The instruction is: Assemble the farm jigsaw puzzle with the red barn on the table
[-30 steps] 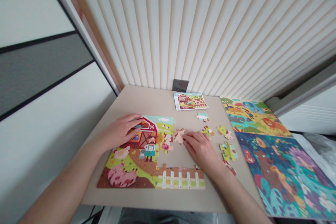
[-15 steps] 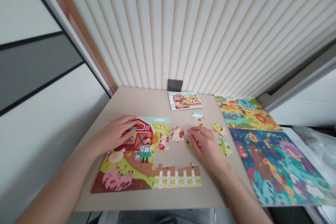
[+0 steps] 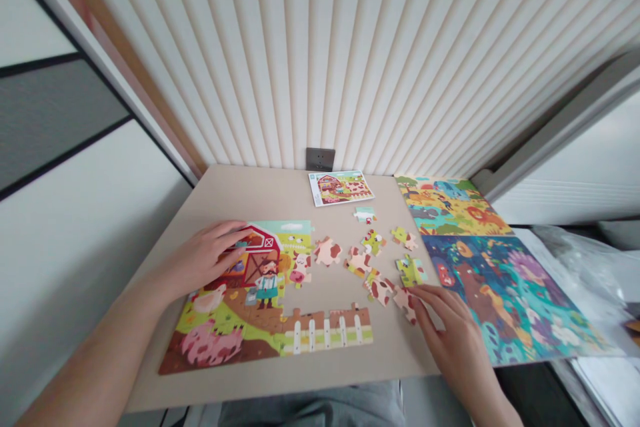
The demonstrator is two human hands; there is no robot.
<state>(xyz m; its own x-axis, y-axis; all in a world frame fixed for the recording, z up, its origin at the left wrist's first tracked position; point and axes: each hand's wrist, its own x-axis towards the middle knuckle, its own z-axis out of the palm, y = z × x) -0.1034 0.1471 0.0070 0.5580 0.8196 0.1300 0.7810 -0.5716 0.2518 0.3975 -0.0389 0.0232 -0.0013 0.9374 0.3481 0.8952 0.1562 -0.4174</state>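
My left hand [image 3: 207, 257] lies flat with its fingers spread on the partly assembled farm jigsaw puzzle [image 3: 227, 310], over the left side of its red barn. The puzzle's fence section runs along the bottom to the right. At the right, my right hand [image 3: 447, 323] has thumb and fingertips closed at the edge of a pink puzzle piece [image 3: 404, 305] with brown patches, which is on the table. Beside it lie a similar brown-patched piece [image 3: 379, 288] and a green piece [image 3: 410, 271]. Another pink-and-brown piece [image 3: 327, 251] lies just right of the cow's head.
Behind the loose pieces stands a small reference card [image 3: 341, 188] with the farm picture. More pieces lie near it, including a pale blue one [image 3: 365, 215]. Two finished puzzles, a yellow savanna one [image 3: 453, 207] and a dark blue forest one [image 3: 515, 300], lie along the right.
My right hand has moved right and toward me, uncovering several loose pieces, and is now at a pink-and-brown piece. My left hand rests on the same part of the puzzle. The view has shifted slightly.
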